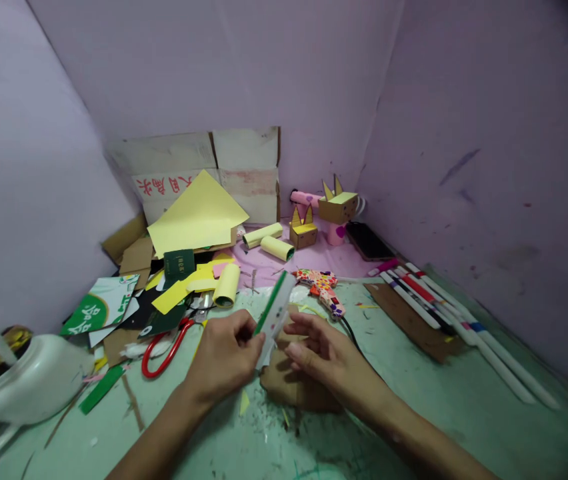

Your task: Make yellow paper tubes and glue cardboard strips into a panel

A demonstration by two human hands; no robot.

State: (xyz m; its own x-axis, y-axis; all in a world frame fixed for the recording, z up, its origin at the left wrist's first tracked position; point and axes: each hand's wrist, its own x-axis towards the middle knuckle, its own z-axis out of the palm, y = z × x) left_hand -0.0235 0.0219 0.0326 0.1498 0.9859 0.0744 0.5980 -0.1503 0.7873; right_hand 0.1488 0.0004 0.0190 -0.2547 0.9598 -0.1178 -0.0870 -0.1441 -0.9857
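The right forearm (407, 427) is extended from five o'clock, the right hand (327, 350) held with fingers loosely parted. By the left hand (228, 353), a green-edged card strip (279, 307) at six o'clock is pinched between thumb and fingers.

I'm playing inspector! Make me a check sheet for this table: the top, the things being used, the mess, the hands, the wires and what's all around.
Surface: green tabletop, specked and stained.
Job's things: green-and-white card, held tilted; brown cardboard lies below the right hand.
Clutter: red-handled scissors, yellow tubes and paper pieces on the left; markers on the right.
Hands: left hand grips the card; right hand is open beside it.
Cables: one black cable trails from a flower-patterned tool.
Surroundings: pale purple walls; white cardboard panel at the back.
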